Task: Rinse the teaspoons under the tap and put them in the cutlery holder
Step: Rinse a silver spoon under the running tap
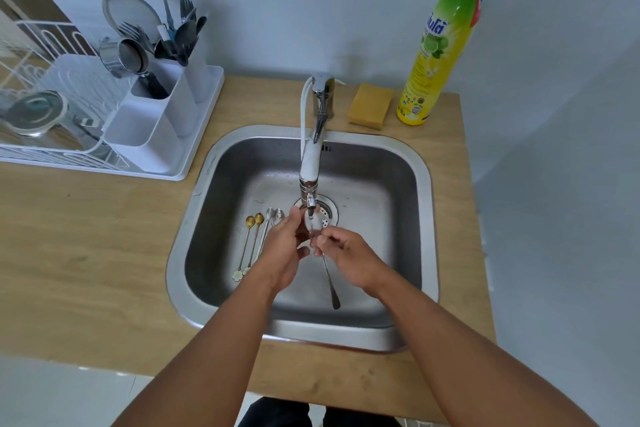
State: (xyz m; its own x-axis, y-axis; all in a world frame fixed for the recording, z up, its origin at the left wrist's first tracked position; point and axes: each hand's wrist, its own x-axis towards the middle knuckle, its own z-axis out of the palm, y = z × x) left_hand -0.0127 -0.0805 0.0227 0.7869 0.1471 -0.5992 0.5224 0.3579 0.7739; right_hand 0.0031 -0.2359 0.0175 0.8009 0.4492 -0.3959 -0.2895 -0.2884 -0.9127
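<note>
A silver teaspoon (329, 279) is held under the tap (311, 163) over the steel sink (427, 218), its handle pointing toward me. My right hand (349, 255) pinches it near the bowl. My left hand (285, 246) rubs the spoon's bowl with its fingertips just below the spout. Two gold teaspoons (247, 243) with flower ends and silver teaspoons (269, 222) lie on the sink floor at the left, partly hidden by my left hand. The white cutlery holder (162, 125) stands on the counter at the back left, with forks and dark utensils in its far compartments.
A white dish rack (41, 80) with a lid and a strainer sits left of the holder. A yellow sponge (370, 106) and a green-capped dish soap bottle (440, 48) stand behind the sink at the right. The wooden counter (86, 253) surrounds the sink.
</note>
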